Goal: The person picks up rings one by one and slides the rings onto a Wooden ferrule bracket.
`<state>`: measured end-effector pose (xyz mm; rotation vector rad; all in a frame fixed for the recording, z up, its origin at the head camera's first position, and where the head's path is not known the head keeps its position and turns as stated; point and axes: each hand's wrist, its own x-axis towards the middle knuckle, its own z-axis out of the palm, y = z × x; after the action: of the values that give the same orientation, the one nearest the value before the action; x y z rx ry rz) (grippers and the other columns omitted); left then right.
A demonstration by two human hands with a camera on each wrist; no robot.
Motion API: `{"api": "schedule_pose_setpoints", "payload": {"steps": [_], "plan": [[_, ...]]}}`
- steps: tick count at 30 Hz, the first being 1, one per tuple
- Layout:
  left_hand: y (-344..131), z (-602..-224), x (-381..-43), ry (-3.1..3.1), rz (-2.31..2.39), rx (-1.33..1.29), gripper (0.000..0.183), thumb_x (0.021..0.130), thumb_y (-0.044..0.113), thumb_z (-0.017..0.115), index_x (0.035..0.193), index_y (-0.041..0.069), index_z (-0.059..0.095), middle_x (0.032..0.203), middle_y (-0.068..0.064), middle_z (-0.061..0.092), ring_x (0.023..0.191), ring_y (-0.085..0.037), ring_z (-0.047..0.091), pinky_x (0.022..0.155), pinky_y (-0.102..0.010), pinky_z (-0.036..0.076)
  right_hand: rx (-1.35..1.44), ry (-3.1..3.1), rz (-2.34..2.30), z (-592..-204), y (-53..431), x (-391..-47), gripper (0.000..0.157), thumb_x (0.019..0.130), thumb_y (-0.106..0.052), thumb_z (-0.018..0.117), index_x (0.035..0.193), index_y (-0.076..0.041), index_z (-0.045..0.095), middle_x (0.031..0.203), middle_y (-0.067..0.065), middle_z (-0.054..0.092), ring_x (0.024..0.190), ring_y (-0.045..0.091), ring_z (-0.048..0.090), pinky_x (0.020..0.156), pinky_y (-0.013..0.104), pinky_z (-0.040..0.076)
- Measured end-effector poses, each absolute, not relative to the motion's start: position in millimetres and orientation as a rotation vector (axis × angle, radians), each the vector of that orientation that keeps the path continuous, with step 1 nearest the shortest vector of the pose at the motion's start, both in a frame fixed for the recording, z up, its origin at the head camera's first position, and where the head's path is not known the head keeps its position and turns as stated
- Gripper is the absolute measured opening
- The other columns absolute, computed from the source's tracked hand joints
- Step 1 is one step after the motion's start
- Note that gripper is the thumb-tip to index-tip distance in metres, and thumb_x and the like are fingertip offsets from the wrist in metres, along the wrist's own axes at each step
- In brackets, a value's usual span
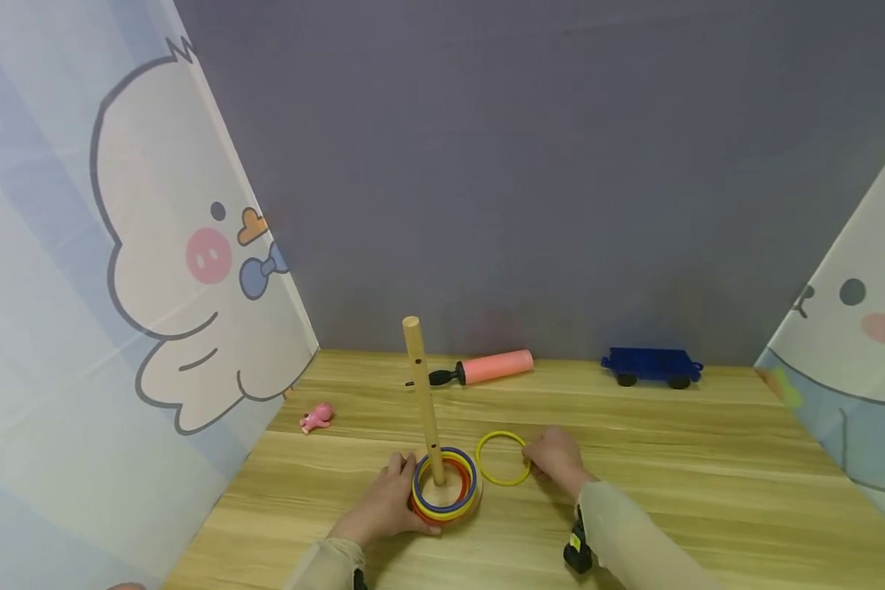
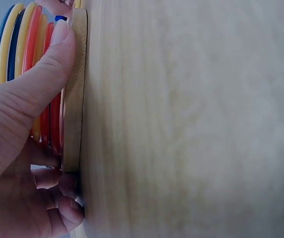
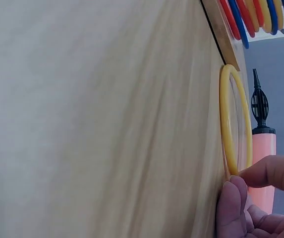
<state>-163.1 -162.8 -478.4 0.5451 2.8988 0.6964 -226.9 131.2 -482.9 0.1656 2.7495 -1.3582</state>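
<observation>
A wooden post [image 1: 425, 401] rises from a round wooden base [image 2: 74, 119], with a stack of blue, yellow and red rings around its foot. My left hand [image 1: 385, 504] holds the base from the left side; its thumb [image 2: 52, 64] lies along the base's edge and the other fingers curl on the opposite side. To the right of the stand, a single yellow ring [image 1: 505, 484] lies flat on the table. My right hand [image 1: 558, 459] pinches its right edge between thumb and fingers, as the right wrist view shows.
Behind the stand lies a pink hand pump [image 1: 496, 366] with a black nozzle. A blue toy wagon [image 1: 652, 365] stands at the back right, and a small pink figurine [image 1: 317, 417] lies at the left. Printed cloth hangs on both sides, grey cloth behind.
</observation>
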Motion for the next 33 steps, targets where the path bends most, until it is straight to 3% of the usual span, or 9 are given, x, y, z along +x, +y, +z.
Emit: {"api": "schedule_pose_setpoints", "payload": {"steps": [14,33], "plan": [[-166.8,-486.4,-162.6,2.884,0.699,0.515,0.123,0.059,0.061,0.085,0.144,-0.012,0.034,0.119,-0.017,0.041,0.109,-0.036,0.049,0.091,-0.051,0.046,0.262,2.33,-1.702,-482.3,151.5,-200.9,0.005,0.079,0.003,0.063,0.077,0.008,0.064,0.059,0.01,0.058,0.046,0.015,0.058,0.046,0.028,0.051],[-166.1,-485.5,-163.5,2.909,0.715,0.557,0.122,0.059,0.058,0.087,0.142,-0.015,0.035,0.121,-0.019,0.041,0.111,-0.037,0.048,0.093,-0.052,0.045,0.057,2.107,-1.845,-455.6,196.0,-175.7,0.025,0.09,-0.005,0.062,0.105,0.015,0.061,0.067,0.006,0.062,0.059,0.014,0.064,0.058,0.028,0.056]]}}
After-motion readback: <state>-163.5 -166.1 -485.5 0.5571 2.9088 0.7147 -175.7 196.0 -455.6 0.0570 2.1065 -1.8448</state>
